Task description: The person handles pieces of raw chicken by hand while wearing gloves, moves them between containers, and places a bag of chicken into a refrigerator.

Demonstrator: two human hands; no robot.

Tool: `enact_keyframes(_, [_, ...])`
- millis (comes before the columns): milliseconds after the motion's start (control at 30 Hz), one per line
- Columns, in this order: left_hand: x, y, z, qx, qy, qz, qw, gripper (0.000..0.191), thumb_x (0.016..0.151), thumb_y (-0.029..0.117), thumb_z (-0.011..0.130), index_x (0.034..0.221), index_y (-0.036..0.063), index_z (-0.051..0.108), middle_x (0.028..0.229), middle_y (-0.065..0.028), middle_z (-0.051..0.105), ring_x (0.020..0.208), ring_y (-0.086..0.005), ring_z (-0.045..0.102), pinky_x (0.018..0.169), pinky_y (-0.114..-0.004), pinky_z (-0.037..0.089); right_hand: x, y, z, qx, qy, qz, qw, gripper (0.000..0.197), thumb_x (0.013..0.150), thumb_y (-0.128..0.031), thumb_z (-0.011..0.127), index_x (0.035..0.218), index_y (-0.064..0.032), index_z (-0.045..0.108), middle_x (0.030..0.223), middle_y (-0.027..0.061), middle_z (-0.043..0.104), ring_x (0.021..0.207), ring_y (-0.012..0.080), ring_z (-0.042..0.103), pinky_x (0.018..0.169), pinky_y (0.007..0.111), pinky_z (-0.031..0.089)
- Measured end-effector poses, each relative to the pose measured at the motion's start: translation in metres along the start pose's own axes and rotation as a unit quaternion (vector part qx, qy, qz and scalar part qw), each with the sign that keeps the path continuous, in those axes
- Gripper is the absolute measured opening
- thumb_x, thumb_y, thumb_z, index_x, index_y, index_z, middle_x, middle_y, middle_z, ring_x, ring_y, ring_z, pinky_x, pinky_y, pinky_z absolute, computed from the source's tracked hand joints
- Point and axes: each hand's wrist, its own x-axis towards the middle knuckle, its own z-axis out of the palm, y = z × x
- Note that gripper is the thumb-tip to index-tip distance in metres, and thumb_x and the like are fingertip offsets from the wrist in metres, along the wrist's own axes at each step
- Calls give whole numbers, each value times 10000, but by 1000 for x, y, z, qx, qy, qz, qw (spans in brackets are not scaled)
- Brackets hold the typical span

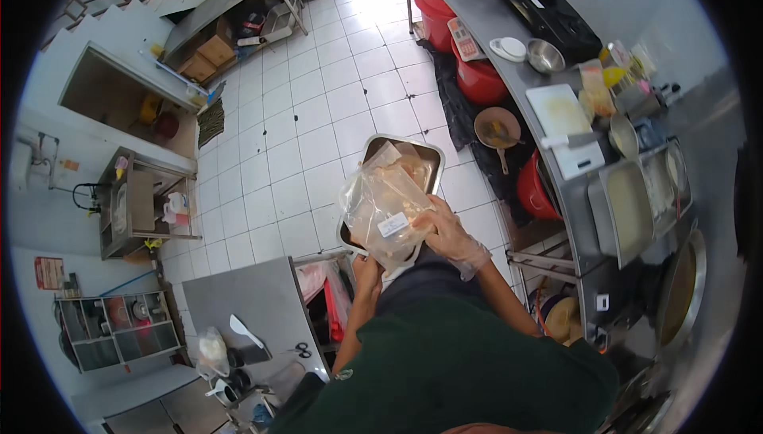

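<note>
A rectangular metal tray is held in front of my body, above the tiled floor. My left hand grips its near left edge, with the fingers partly hidden beneath. My right hand wears a clear plastic glove and is closed on the side of a clear plastic bag. The bag lies across the tray and carries a white label with writing. Pale orange food shows in the tray beyond the bag; its exact kind is unclear. Small bits cling in or under the bag.
On my right runs a steel counter with a white cutting board, a knife, and deep metal pans. Red buckets and a frying pan sit below. At left stands a steel table with scissors.
</note>
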Motion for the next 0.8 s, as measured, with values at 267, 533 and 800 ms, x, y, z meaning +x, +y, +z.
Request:
enact_keyframes(267, [133, 77, 49, 22, 54, 52, 997, 354, 825, 43, 682, 1143, -41, 553, 1049, -137, 649, 889, -216, 664, 723, -314, 560, 203, -2, 4, -44, -100, 131, 985, 456, 646, -350, 773, 907, -16, 606, 1119, 246, 527, 1071, 384, 526, 896, 429, 449])
enact_keyframes(533, [240, 140, 105, 18, 85, 95, 992, 367, 814, 23, 689, 1143, -67, 556, 1074, -141, 639, 907, -208, 647, 779, -314, 538, 359, 58, 12, 27, -189, 187, 964, 451, 581, -285, 776, 856, -44, 512, 882, 169, 594, 814, 329, 594, 714, 414, 479])
enact_keyframes(800, [411, 225, 171, -40, 41, 22, 998, 257, 900, 115, 624, 1085, -36, 529, 956, -128, 647, 784, -206, 673, 634, -319, 588, 522, 96, -25, 76, -49, 177, 980, 274, 636, -152, 750, 753, -61, 519, 707, 104, 574, 683, 239, 584, 608, 353, 478])
